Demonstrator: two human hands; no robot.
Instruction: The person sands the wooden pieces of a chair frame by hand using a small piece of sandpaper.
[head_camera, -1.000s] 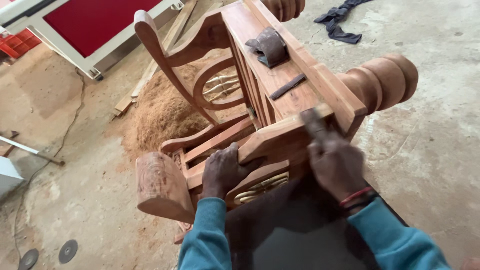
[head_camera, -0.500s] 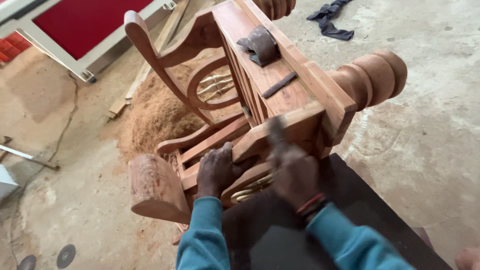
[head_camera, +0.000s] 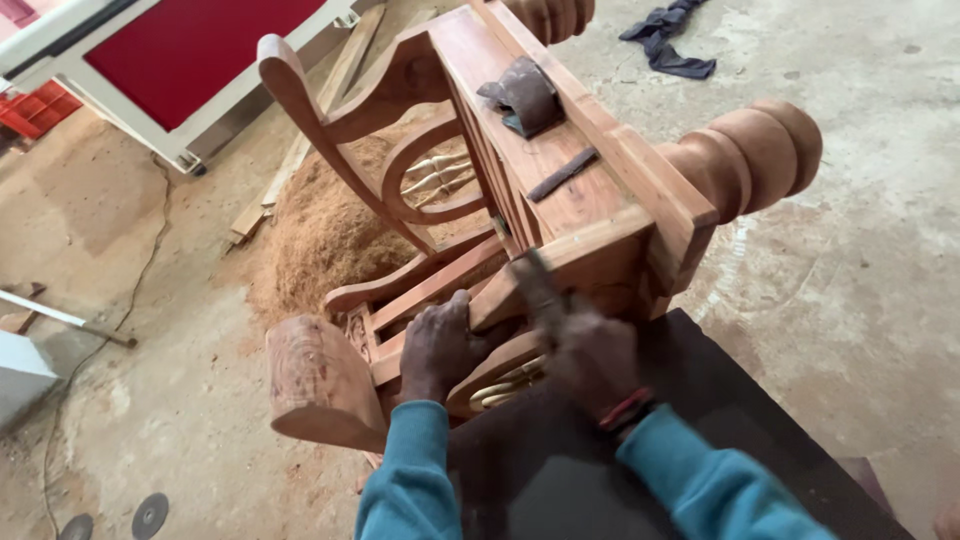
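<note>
Wooden chair frame (head_camera: 560, 200) lying tipped on dark tabletop (head_camera: 740, 400), legs pointing away. Right hand (head_camera: 590, 350) now sitting lower and nearer left hand than a second ago, blurred in motion, fingers closing round small tool, rubbing carved rail. Left hand (head_camera: 437, 345) staying put, fingers curling over lower rail, bracing frame. Farther: grey cloth pad (head_camera: 522, 95) and dark strip (head_camera: 562, 174) resting on frame's flat board. Sawdust heap (head_camera: 325, 230) lying on floor beyond; red panel (head_camera: 180, 50) leaning far left.
</note>
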